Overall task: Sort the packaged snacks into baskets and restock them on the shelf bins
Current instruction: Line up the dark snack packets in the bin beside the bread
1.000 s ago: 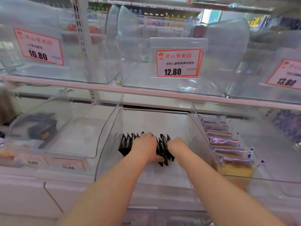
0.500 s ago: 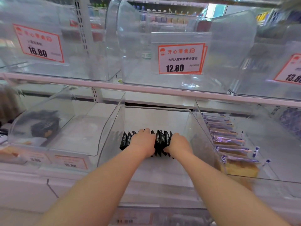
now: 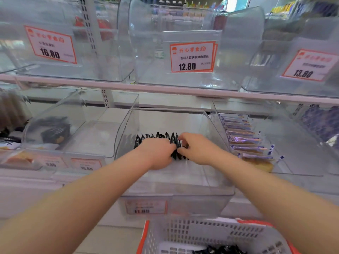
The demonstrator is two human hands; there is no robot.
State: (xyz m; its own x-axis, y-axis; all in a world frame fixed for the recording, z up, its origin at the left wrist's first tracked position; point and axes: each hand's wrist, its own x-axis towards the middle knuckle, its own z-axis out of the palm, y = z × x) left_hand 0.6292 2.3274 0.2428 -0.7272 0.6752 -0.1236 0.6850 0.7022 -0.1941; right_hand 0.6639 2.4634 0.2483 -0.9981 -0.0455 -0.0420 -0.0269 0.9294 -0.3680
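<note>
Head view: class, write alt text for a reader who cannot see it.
Both hands, left and right, grip a row of small black snack packets standing upright in a clear plastic shelf bin. A white plastic basket with orange rim sits below.

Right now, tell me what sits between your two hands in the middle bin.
In the head view, upright black snack packets stand between left hand and right hand, inside the clear bin.

Upper-shelf price tags: left tag (image 3: 50, 44) reads 16.80; middle tag (image 3: 192, 56) 开心零食, 12.80; right tag (image 3: 310, 66) 13.80.
</note>
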